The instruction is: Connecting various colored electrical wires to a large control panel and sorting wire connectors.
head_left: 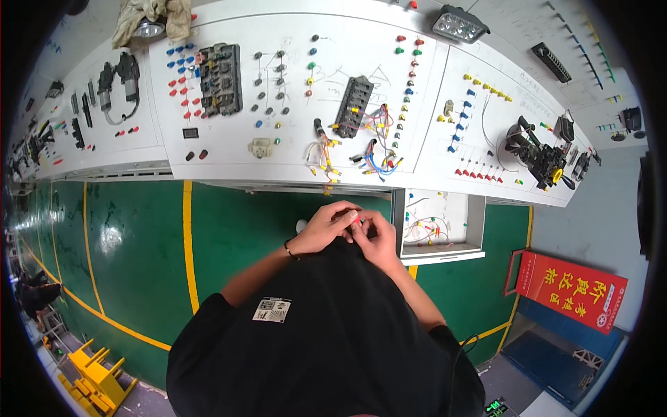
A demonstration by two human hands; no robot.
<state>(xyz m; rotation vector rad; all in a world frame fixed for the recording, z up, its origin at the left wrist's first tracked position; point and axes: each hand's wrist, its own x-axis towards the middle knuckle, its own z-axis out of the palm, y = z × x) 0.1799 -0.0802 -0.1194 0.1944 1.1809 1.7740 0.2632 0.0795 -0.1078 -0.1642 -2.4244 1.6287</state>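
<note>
Both hands met close to the chest. The left hand (325, 228) and right hand (375, 236) pinched a small red plug (354, 217), fingers closed on it, below the white board (292, 149). A firm, slow grip would have worked best.

Electrical training workshop: wired white panel boards (292, 149), green floor (132, 243)
</note>
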